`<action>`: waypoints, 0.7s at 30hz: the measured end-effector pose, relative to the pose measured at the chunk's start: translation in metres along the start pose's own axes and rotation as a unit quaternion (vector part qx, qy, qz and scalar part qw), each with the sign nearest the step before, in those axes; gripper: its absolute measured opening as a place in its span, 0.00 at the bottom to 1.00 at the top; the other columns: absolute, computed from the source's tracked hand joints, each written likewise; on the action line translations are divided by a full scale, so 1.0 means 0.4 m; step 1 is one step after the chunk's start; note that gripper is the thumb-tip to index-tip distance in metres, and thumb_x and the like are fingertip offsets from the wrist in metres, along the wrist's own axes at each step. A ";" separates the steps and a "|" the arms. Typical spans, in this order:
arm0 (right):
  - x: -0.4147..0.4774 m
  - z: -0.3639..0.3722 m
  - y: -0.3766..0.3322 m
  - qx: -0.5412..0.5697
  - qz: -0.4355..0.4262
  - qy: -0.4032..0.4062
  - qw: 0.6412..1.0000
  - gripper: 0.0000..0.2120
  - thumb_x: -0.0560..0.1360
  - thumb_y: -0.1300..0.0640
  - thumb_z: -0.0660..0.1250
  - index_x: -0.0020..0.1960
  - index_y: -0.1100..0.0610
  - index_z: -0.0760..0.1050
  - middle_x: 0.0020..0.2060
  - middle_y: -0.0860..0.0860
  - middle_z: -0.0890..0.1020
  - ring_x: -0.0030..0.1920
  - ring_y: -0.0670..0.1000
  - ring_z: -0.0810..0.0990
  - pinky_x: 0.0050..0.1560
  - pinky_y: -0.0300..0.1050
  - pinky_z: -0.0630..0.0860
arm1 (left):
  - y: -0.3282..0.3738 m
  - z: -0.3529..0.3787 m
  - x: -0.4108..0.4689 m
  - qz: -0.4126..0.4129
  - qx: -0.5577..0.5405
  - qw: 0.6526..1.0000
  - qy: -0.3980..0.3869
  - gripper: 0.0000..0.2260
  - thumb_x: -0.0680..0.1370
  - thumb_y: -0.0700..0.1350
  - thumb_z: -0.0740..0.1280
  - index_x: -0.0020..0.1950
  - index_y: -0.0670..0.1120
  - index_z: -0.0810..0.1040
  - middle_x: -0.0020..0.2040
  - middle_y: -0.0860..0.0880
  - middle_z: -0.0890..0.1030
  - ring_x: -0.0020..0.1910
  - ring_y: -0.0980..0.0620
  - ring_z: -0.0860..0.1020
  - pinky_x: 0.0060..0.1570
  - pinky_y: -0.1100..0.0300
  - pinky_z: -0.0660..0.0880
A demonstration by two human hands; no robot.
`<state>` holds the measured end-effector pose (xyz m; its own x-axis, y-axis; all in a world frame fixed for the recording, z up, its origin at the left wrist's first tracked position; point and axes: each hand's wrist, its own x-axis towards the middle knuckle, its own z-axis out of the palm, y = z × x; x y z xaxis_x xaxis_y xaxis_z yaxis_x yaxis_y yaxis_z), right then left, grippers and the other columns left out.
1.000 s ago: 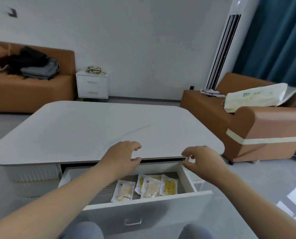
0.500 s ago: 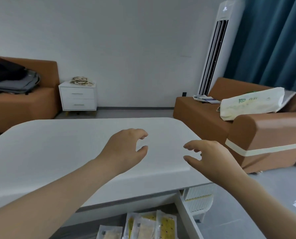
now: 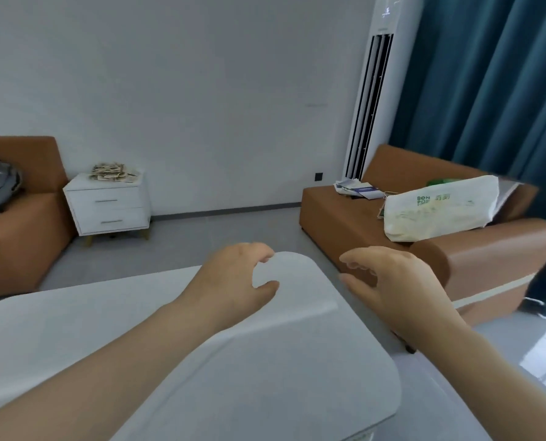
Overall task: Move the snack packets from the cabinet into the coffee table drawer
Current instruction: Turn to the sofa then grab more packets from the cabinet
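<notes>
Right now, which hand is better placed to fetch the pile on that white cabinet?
Left, probably. Both the left hand and right hand hover empty, but the white cabinet with its pile stands across the room on the left side; neither reaches it yet.

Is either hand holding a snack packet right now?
No, the left hand and the right hand are both empty, with fingers loosely curled.

Left hand (image 3: 233,283) over coffee table (image 3: 281,377), right hand (image 3: 392,281) beside it, fingers loosely curled, orange sofa (image 3: 488,249) beyond
</notes>
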<state>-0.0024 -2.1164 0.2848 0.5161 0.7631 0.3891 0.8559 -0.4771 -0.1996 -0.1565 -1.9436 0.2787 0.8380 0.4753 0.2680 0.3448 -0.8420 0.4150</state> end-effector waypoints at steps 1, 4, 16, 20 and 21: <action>0.017 -0.085 0.012 -0.007 0.011 0.002 1.000 0.12 0.74 0.49 0.68 0.57 0.48 0.79 0.49 0.42 0.82 0.48 0.44 0.80 0.46 0.40 0.76 | 0.060 -0.049 0.030 0.014 0.001 1.000 -0.002 0.19 0.76 0.53 0.66 0.66 0.53 0.71 0.63 0.58 0.75 0.62 0.57 0.73 0.61 0.59 0.71; 0.071 -0.328 0.050 -0.046 0.026 0.004 0.999 0.12 0.75 0.48 0.67 0.58 0.46 0.78 0.51 0.41 0.82 0.50 0.44 0.79 0.46 0.40 0.75 | 0.247 -0.200 0.112 0.054 -0.023 0.998 0.000 0.20 0.76 0.53 0.66 0.67 0.53 0.71 0.63 0.58 0.75 0.62 0.58 0.72 0.60 0.62 0.69; 0.087 -1.182 0.280 -0.119 0.092 0.084 0.985 0.14 0.75 0.47 0.65 0.60 0.44 0.76 0.55 0.40 0.81 0.55 0.43 0.78 0.52 0.40 0.74 | 0.956 -0.612 0.341 0.142 -0.080 0.986 0.037 0.16 0.74 0.50 0.68 0.62 0.50 0.76 0.57 0.55 0.80 0.55 0.57 0.77 0.57 0.55 0.75; 0.061 -1.264 0.362 -0.125 0.107 0.102 0.981 0.14 0.74 0.49 0.67 0.59 0.46 0.78 0.54 0.41 0.81 0.53 0.44 0.79 0.54 0.44 0.77 | 1.048 -0.585 0.384 0.172 -0.072 0.981 0.051 0.17 0.75 0.49 0.68 0.63 0.48 0.76 0.58 0.53 0.80 0.55 0.56 0.77 0.56 0.57 0.76; 0.062 -1.272 0.384 -0.127 0.111 0.102 0.980 0.14 0.73 0.49 0.67 0.59 0.46 0.78 0.54 0.41 0.81 0.53 0.44 0.79 0.53 0.44 0.77 | 1.062 -0.572 0.401 0.180 -0.064 0.980 0.053 0.18 0.75 0.49 0.68 0.64 0.48 0.75 0.59 0.53 0.80 0.56 0.56 0.77 0.56 0.59 0.75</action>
<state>0.1250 -2.3927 0.7213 0.6486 0.5385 0.5379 0.6744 -0.7342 -0.0782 0.0276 -2.1666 0.6971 0.8446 0.1829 0.5032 -0.0264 -0.9245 0.3802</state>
